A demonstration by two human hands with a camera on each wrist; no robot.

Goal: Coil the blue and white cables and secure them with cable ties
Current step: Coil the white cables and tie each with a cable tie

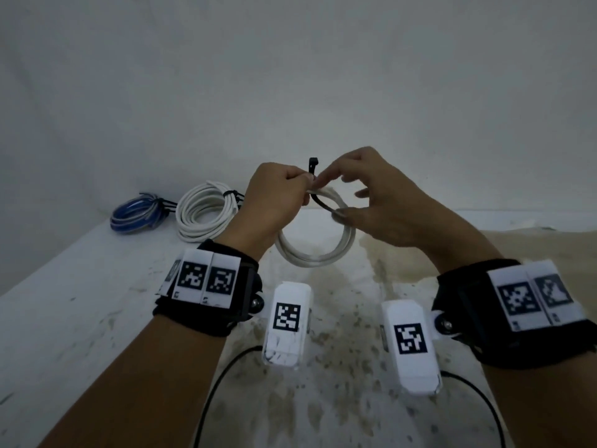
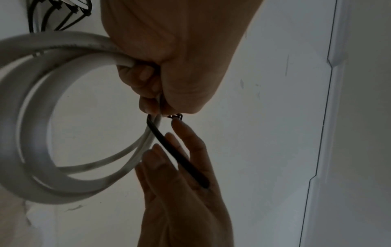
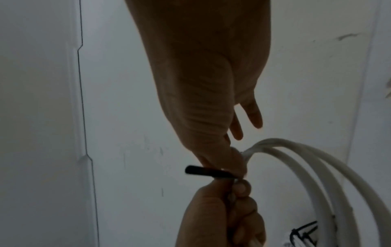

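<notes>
White cable coil (image 1: 318,250) w/ black tie (image 1: 312,166) held upright above table; tied white (image 1: 202,215) & blue (image 1: 137,213) coils far-left.

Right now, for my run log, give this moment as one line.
left hand: grips white coil | right hand: pinches black tie at coil | tie: not yet closed | behind: two coils tied

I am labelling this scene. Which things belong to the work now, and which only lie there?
In work: white coil, black tie, left hand, right hand.

Lying by: tied blue coil, tied white coil, table.
</notes>
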